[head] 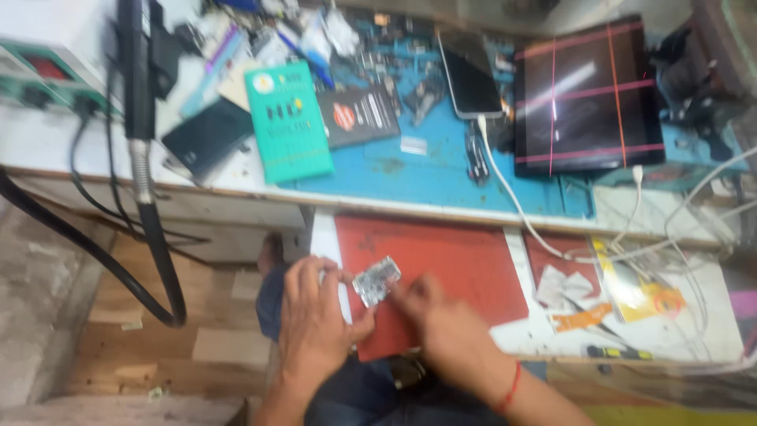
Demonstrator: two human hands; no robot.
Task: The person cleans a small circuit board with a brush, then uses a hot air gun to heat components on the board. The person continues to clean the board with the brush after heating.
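The worktop [410, 177], blue-matted, fills the upper half of the head view. At two o'clock on it lies a dark tablet [587, 95] crossed by red lines. Below, at six o'clock, sits a red mat [457, 264]. At eleven o'clock rests a green box [287, 122], and at twelve o'clock a phone [471, 75] on a white cable. The left hand [315, 323], at seven o'clock, pinches a small silvery circuit board [376, 281] with its fingers over the mat's left edge. The right hand [449, 331], at six o'clock, touches the board's right side with a fingertip; blur hides the rest.
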